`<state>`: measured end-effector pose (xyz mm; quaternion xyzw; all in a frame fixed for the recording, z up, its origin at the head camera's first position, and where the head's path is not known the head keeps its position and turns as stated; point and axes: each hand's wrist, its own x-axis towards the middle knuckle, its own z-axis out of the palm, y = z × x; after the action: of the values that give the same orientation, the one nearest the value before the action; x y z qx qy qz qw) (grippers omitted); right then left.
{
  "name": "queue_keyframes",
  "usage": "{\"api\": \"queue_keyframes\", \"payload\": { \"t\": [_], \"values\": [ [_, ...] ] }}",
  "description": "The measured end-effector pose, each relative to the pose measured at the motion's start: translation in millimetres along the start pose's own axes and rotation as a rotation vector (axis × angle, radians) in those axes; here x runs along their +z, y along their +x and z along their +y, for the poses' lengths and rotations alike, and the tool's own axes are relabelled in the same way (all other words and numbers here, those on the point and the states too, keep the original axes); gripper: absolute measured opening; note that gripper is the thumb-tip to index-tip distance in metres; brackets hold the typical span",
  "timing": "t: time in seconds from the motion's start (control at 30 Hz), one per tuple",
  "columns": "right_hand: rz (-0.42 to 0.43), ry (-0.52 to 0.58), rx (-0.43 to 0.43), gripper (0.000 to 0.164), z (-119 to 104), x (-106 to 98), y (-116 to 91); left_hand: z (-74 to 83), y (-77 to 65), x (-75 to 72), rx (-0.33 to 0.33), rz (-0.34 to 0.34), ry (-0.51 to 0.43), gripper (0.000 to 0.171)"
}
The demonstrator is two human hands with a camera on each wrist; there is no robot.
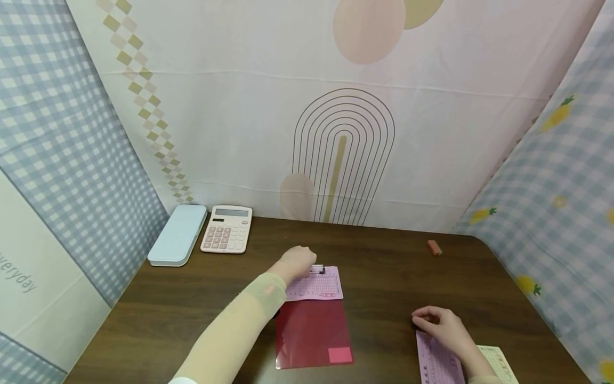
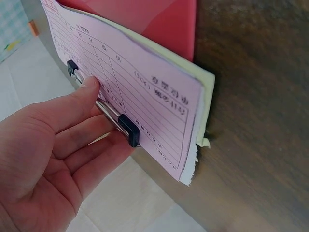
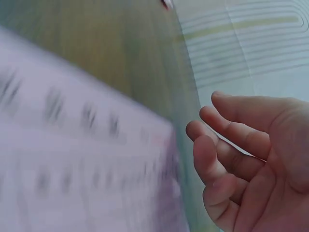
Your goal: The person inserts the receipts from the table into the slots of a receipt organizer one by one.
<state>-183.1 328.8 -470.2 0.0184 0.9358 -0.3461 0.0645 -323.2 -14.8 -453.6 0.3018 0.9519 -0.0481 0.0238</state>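
The left hand (image 1: 297, 262) pinches a pink form's (image 2: 140, 79) clip (image 2: 128, 129). Toward the table's (image 1: 384, 298) right edge, the relaxed right hand (image 1: 443, 328) hangs by a pink slip (image 1: 433, 360).

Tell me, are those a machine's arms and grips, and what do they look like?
No, they're a person's. The left grip and right grip are ordinary hands, with no gloves visible. The left arm wears a long pale-yellow sleeve, greenish near the wrist with a small pinkish mark. Only a bit of beige right sleeve shows.
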Motion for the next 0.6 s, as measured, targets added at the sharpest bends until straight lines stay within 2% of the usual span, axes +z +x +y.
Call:
{"api": "queue_keyframes", "payload": {
  "t": [0.1, 0.13, 0.27, 0.33, 0.37, 0.4, 0.5, 0.6],
  "values": [
    [0.008, 0.014, 0.024, 0.026, 8.6, -3.3, -5.3, -0.6, 2.6, 0.8, 0.001, -0.013, -0.006, 0.006],
    [0.012, 0.021, 0.03, 0.026, 10.8, -4.2, -6.6, -3.7, 7.7, 9.1, 0.014, 0.008, -0.009, 0.006],
    [-0.007, 0.046, 0.026, 0.03, 17.8, -9.6, -10.2, -4.3, 9.9, 9.9, 0.014, 0.003, -0.011, 0.007],
    [-0.019, 0.044, 0.013, 0.033, 21.2, -12.1, -12.1, -3.9, 8.8, 9.2, 0.015, 0.006, -0.01, 0.007],
    [-0.028, 0.043, 0.008, 0.035, 23.2, -13.3, -13.3, -1.1, 4.1, 1.0, 0.001, -0.017, -0.007, 0.007],
    [-0.033, 0.036, 0.008, 0.037, 25.1, -14.6, -14.6, -0.9, 3.5, 0.8, 0.0, -0.019, -0.006, 0.006],
    [-0.025, -0.018, 0.013, 0.04, 31.9, -18.6, -19.7, -0.7, 1.8, 0.4, 0.001, -0.014, 0.001, 0.005],
    [-0.024, -0.125, -0.002, 0.043, 38.5, -24.0, -24.1, -1.0, 1.1, 0.9, 0.005, -0.004, 0.006, 0.004]
  ]
}}
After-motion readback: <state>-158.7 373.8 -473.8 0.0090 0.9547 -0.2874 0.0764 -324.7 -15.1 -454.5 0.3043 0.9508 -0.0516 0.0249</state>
